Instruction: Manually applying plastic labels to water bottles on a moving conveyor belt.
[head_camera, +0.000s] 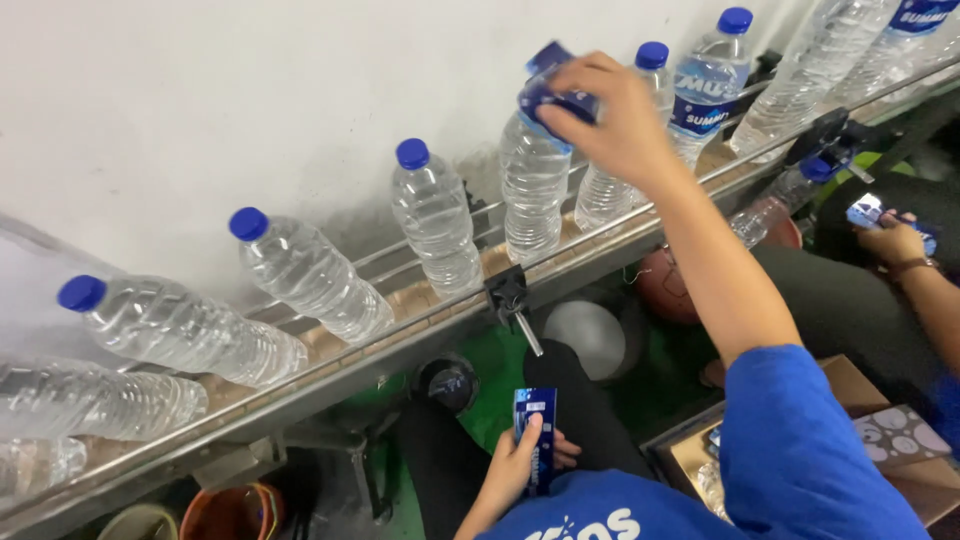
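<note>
Subject wears a bright blue short-sleeved shirt; the right sleeve (800, 440) ends above the elbow, with forearm bare down to the right hand (620, 120). White lettering is printed across the shirt front (600, 520), cut off at the lower frame edge. Dark trousers (590, 410) cover the legs; the left hand (520, 465) and both wrists carry no gloves, watch or rings.

Bottles (434, 216) in row on conveyor (420, 322); wall (200, 90) behind; cardboard box (880, 420) below right.
</note>
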